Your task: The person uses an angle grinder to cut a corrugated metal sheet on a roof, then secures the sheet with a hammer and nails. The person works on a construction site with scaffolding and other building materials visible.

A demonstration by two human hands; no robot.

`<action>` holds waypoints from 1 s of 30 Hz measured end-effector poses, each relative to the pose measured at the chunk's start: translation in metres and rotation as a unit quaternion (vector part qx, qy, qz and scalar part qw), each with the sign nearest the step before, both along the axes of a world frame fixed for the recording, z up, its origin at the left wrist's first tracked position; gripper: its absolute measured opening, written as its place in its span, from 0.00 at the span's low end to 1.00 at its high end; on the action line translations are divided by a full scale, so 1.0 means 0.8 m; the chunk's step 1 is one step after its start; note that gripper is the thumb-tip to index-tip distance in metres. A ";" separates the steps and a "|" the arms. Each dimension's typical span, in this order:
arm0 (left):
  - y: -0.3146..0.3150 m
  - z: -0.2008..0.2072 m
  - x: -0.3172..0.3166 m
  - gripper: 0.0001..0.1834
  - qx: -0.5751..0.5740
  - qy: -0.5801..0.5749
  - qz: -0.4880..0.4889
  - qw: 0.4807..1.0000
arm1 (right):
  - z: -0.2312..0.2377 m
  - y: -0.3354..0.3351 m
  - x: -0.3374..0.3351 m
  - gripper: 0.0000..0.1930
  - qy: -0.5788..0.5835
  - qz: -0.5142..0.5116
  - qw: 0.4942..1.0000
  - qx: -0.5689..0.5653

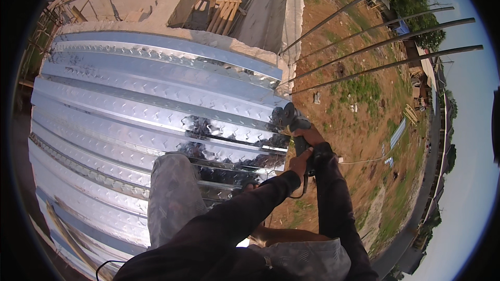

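Observation:
Both my hands are closed around a dark angle grinder (pixel 299 123) at the right edge of the ribbed metal decking. My right hand (pixel 311 136) grips it near its head, with the wrist bent inward. Closer to me, my left hand (pixel 299 163) holds the rear of the body, where a dark cord hangs down. The grinder's round disc end (pixel 285 113) is over the rim of the shiny decking sheet (pixel 156 91); whether it touches the metal I cannot tell. Dark smudges mark the sheet beside it.
Several steel bars (pixel 385 25) jut out to the right from a concrete wall top (pixel 291 15). Beyond the decking edge lies bare ground (pixel 359 104) far below. Wooden poles (pixel 225 14) stand in a gap behind. My knee (pixel 174 192) is over the sheets.

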State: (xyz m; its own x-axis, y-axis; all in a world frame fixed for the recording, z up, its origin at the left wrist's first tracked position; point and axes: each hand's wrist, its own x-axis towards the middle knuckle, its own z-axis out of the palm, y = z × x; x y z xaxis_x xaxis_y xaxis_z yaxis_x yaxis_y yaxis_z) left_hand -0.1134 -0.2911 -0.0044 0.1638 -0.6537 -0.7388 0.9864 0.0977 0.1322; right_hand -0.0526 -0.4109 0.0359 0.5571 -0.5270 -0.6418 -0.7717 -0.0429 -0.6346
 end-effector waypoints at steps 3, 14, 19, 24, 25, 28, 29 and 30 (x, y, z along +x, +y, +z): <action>-0.001 -0.008 -0.001 0.22 -0.011 0.000 0.003 1.000 | 0.010 0.006 0.007 0.28 0.017 0.001 1.000 -0.021; 0.004 0.006 0.008 0.30 0.005 0.014 0.019 1.000 | 0.003 -0.002 0.008 0.42 0.037 0.028 0.999 0.022; 0.007 0.011 0.015 0.22 -0.008 0.003 0.012 1.000 | -0.017 -0.006 0.004 0.29 0.041 -0.015 0.995 -0.091; 0.012 0.025 0.035 0.21 -0.040 0.021 0.033 0.998 | -0.022 -0.021 0.016 0.41 0.021 0.025 0.999 0.014; 0.011 0.028 0.037 0.21 -0.048 0.019 0.034 0.998 | -0.025 -0.027 0.016 0.44 0.026 0.023 0.999 0.012; 0.008 0.033 0.042 0.20 -0.065 0.016 0.033 0.997 | -0.035 -0.036 0.014 0.45 0.039 0.004 0.999 -0.034; 0.006 0.033 0.043 0.20 -0.067 0.014 0.029 0.997 | -0.037 -0.038 0.014 0.44 0.043 -0.003 0.997 -0.056; 0.004 0.033 0.044 0.20 -0.069 0.012 0.025 0.997 | -0.037 -0.041 0.013 0.44 0.043 -0.002 0.997 -0.060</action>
State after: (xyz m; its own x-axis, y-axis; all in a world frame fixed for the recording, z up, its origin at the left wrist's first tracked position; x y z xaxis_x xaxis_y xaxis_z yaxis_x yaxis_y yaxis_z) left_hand -0.0782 -0.2877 0.0219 0.1808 -0.7411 -0.6465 0.9828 0.1616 0.0896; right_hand -0.0424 -0.4435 0.0061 0.5003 -0.6042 -0.6202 -0.8236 -0.1113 -0.5561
